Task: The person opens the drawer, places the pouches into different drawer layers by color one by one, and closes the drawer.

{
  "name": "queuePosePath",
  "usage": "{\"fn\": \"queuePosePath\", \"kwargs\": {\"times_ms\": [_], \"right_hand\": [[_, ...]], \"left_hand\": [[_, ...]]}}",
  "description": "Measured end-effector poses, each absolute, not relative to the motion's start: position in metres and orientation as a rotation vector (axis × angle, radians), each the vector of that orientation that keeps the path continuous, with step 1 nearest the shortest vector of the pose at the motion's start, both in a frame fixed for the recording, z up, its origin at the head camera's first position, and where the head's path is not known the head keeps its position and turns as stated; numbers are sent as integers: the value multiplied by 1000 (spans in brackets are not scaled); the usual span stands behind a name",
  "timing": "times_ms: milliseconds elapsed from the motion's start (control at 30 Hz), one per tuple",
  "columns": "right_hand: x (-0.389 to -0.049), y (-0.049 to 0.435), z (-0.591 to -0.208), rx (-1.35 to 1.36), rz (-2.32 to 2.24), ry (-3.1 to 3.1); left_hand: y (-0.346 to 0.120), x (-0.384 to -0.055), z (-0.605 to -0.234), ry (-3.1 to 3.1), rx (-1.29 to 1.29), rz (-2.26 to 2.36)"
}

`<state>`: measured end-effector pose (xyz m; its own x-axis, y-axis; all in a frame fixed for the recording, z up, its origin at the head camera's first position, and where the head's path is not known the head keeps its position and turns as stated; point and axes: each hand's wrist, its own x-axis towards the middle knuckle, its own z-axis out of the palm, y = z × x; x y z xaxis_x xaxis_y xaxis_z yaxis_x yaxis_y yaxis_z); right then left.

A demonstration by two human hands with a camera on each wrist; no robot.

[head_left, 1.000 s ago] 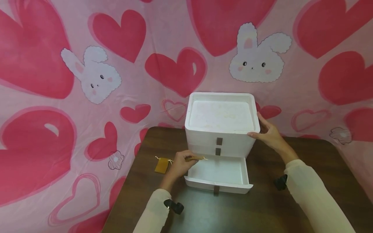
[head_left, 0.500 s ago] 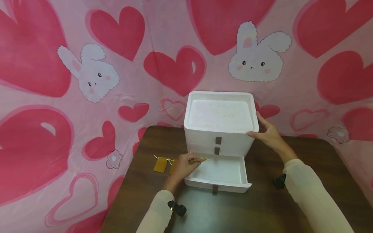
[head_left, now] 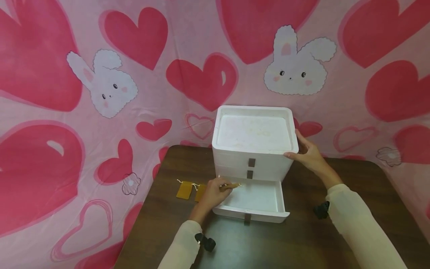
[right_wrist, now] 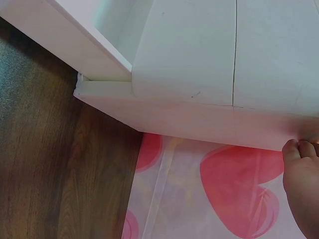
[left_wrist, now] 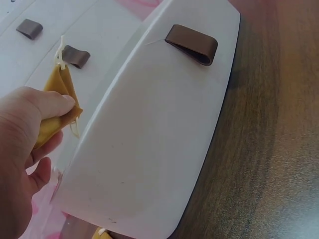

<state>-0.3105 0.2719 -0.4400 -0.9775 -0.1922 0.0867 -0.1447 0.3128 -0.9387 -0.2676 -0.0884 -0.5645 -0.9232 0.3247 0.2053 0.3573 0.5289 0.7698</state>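
Note:
My left hand (head_left: 213,193) pinches a mustard drawstring pouch (head_left: 231,186) between thumb and fingers, above the left side of a pulled-out bottom drawer (head_left: 231,213). In the left wrist view the pouch (left_wrist: 61,84) is folded in the grip, its cream cords sticking out past the fabric. The white drawer unit (head_left: 235,162) has brown tab pulls, and its two upper drawers are closed. My right hand (head_left: 311,157) holds the unit's top right front corner, thumb in front and fingers along the side. Only part of this hand (right_wrist: 305,174) shows in the right wrist view.
Two more mustard pouches (head_left: 184,190) lie side by side on the dark wooden table (head_left: 158,231), left of the drawer. The unit's top is a shallow recessed tray (head_left: 255,130). A pink cloth (head_left: 188,33) with hearts and rabbits hangs behind.
My left hand has shifted slightly right, carrying the pouch farther over the drawer. A second pouch on the table has come into view from behind that hand. My right hand keeps its hold.

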Motion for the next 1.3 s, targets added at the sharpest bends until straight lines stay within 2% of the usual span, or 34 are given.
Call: {"fn": "queuePosePath", "kwargs": {"times_ms": [200,433,1000,1300], "right_hand": [[-311,271,-440,-332,-1798,2510],[-310,270,-438,-314,-1784,2519],[-311,271,-440,-299,-1766,2531],[-311,272,-439,-290,-1751,2540]], "left_hand": [[-91,-266,-566,-2688,-649,-1315],[-94,-263,-562,-2754,-575,-1340],[-96,-259,-553,-2851,-759,-1264],[-101,-254,-548,-2885,-690,-1316]]}}
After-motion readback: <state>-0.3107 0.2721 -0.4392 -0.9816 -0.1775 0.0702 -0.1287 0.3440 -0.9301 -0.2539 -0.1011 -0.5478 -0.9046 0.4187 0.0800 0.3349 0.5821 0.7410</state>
